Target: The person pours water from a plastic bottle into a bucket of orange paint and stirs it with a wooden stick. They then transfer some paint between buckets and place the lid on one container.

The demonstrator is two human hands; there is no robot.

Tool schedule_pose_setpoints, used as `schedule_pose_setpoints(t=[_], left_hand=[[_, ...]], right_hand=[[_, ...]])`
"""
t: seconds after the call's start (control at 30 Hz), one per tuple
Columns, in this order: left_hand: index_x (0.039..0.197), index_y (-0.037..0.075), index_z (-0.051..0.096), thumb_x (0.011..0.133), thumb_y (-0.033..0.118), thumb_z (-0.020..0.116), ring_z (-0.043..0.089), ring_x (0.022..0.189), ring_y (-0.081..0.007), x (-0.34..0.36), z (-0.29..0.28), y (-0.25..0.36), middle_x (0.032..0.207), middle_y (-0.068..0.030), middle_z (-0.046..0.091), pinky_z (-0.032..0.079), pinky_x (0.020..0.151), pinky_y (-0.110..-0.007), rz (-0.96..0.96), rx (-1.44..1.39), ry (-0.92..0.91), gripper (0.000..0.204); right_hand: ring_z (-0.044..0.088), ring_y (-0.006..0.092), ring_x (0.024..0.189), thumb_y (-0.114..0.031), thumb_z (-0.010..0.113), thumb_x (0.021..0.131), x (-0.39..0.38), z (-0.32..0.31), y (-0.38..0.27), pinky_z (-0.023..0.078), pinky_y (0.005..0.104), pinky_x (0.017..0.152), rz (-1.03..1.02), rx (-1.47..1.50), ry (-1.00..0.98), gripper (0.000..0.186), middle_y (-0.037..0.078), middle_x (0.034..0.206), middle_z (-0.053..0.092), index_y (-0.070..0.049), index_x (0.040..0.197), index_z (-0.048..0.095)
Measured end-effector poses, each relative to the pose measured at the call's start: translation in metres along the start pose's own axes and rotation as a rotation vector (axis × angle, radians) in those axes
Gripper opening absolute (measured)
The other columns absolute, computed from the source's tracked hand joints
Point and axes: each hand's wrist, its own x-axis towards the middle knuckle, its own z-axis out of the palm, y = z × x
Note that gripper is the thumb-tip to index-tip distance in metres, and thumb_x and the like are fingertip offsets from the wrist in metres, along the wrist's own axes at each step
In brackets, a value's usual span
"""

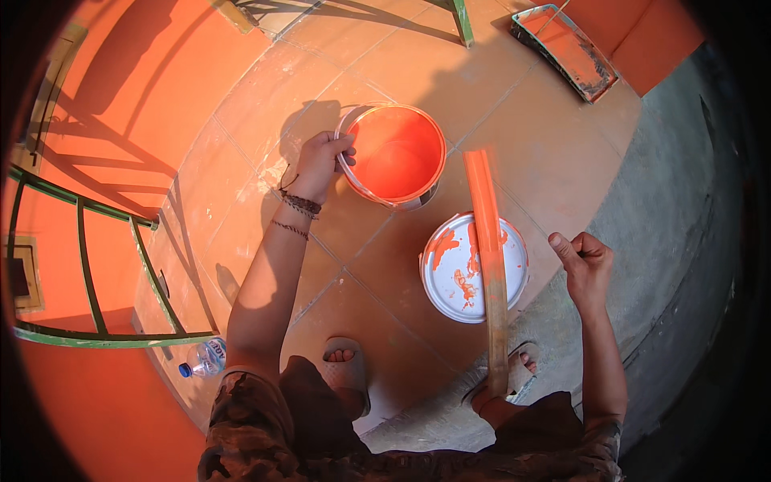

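My left hand (322, 159) is closed around the bail handle of a paint bucket (393, 153), at its left side. Bright orange paint fills much of the inside. To the right and nearer to me, a white lid (451, 277) smeared with orange lies on the floor tiles. A long flat wooden stick (487, 233), its far half coated in orange, crosses over the lid and reaches back toward my right foot. My right hand (590, 265) is right of the stick and apart from it, fingers curled in and thumb up, with nothing visible in its grip.
An orange-stained paint tray (566, 52) lies at the far right by the wall. On the left stands a green metal ladder (92, 269), with a plastic bottle (205, 358) beside its foot. My sandalled feet are close below. Grey concrete (650, 225) borders the tiles at right.
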Motion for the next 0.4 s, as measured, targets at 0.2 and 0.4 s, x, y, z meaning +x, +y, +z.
schedule_pose_setpoints(t=[0.2, 0.4], left_hand=[[0.079, 0.007, 0.055, 0.089, 0.027, 0.06, 0.055, 0.055, -0.0214, 0.0, 0.013, 0.07, 0.057, -0.0033, 0.049, 0.047, 0.057, -0.035, -0.232, -0.284, -0.04, 0.022], [0.075, 0.008, 0.054, 0.084, 0.02, 0.069, 0.047, 0.041, -0.0173, -0.076, 0.011, 0.154, 0.053, -0.001, 0.046, 0.039, 0.041, -0.029, -0.206, -0.085, 0.214, 0.021]], right_hand=[[0.057, 0.011, 0.05, -0.034, 0.064, 0.093, -0.04, -0.034, 0.0, 0.043, 0.0276, 0.048, 0.1, -0.037, -0.108, 0.042, 0.006, 0.053, 0.058, 0.002, 0.072, 0.065], [0.061, 0.0135, 0.056, -0.022, 0.061, 0.094, -0.155, -0.168, -0.005, 0.048, 0.0291, 0.054, 0.461, 0.125, 0.028, 0.031, 0.011, 0.061, 0.065, 0.007, 0.086, 0.069]])
